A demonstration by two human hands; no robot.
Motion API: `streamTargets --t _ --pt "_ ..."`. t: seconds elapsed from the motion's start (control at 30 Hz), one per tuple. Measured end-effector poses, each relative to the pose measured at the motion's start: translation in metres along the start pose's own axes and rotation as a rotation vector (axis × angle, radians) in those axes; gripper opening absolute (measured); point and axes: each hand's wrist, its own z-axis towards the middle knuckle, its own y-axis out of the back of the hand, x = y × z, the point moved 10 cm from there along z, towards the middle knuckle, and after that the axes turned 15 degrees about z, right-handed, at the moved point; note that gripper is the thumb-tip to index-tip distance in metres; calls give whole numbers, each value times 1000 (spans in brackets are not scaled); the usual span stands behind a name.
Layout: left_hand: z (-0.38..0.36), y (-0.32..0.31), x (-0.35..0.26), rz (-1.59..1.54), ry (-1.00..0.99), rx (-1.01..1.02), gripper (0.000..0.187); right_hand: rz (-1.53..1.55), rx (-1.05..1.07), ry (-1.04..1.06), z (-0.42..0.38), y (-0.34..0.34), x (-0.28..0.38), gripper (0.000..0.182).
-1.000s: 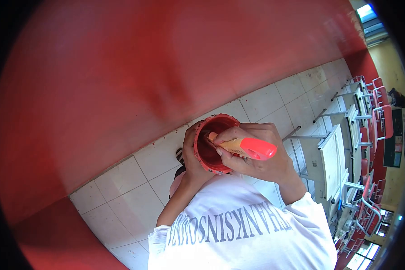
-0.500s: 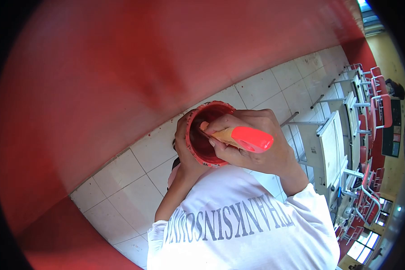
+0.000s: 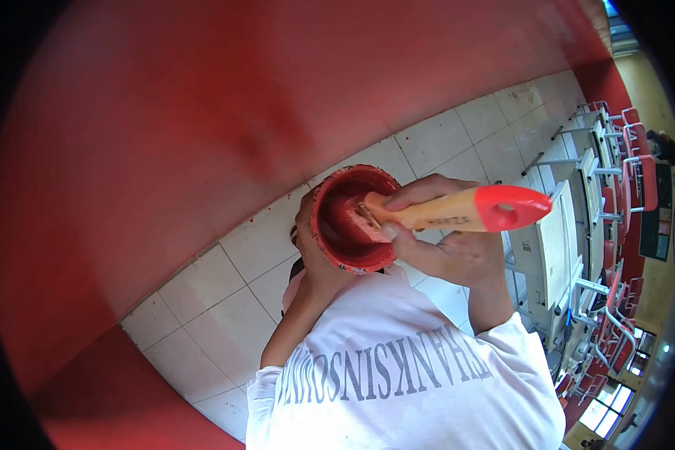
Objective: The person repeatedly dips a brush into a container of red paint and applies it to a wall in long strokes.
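Red pot [image 3: 350,220] hides left hand [image 3: 312,251] fingers gripping it; right hand [image 3: 442,240] clasps brush [image 3: 457,211].

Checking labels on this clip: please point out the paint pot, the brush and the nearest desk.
paint pot [image 3: 336,225]: head view, inner wall
brush [image 3: 457,211]: head view, wooden handle
desk [image 3: 556,244]: head view, top
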Motion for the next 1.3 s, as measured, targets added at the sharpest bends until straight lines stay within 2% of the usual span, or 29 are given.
streamTargets --t 0.07,0.17,0.27,0.3,0.4,0.6,0.7,0.8,0.83,0.93,1.13,1.23,1.3 --pt "6 -6 -1 34 -1 93 86 94 -85 -28 -4 12 -5 21" --pt "14 -7 -12 52 -40 79 88 76 -194 13 -5 34 -12 17" --pt "17 -7 -15 82 -62 44 89 494 -405 -190 -12 53 -44 22" --pt "17 -6 -16 94 -75 22 89 492 -416 -254 -15 60 -59 25" --pt "23 -7 -24 36 -118 -3 91 825 -458 -319 -18 66 -90 24" --pt "42 -23 -32 48 -110 32 92 1358 -639 -535 -28 52 -145 32" --pt "50 -28 -51 182 -214 -26 90 1630 -509 -528 -26 45 -157 33" --pt "65 -44 -69 276 -222 97 87 1846 -302 -419 -14 49 -157 29" --pt "65 -41 -62 168 -146 43 82 1903 -235 -295 -7 57 -144 30" --pt "76 -57 -46 128 -109 125 79 1980 -212 -180 3 77 -138 30" --pt "97 -80 -55 187 -25 203 75 1836 -298 -8 12 130 -129 32" --pt "105 -88 -23 105 24 292 67 1808 -379 120 19 159 -124 34" --pt "110 -88 -37 141 -29 281 62 1723 -482 263 24 185 -115 34"
